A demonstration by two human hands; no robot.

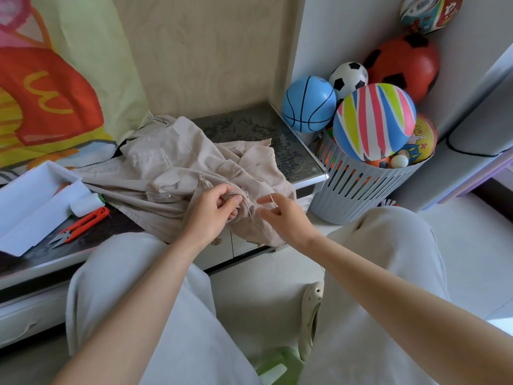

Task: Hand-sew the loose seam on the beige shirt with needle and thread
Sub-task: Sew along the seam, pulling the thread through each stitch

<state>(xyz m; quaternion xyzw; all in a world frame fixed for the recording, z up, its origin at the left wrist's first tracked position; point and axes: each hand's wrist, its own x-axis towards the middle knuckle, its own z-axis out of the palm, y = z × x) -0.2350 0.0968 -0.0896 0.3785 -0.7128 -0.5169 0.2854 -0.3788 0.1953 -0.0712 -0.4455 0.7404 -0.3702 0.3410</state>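
My left grip (213, 211) held a bunched fold of the beige shirt (172, 168), which sprawled far-left to near-right across the surface (249, 126). My right grip (280, 212) hung loosely spread by the thread (252, 212); whether it pinched it, I couldn't tell.

Both forearms (155, 287) are bare from the lower edge of the frame up to the wrists, and the left hand (211, 215) and right hand (283, 218) are bare as well. Loose, pale grey trousers (133, 276) of soft, plain fabric cover both legs across the lower half. Between the legs, at lower centre, is a cream clog-style shoe (312, 312) with small holes in its top.
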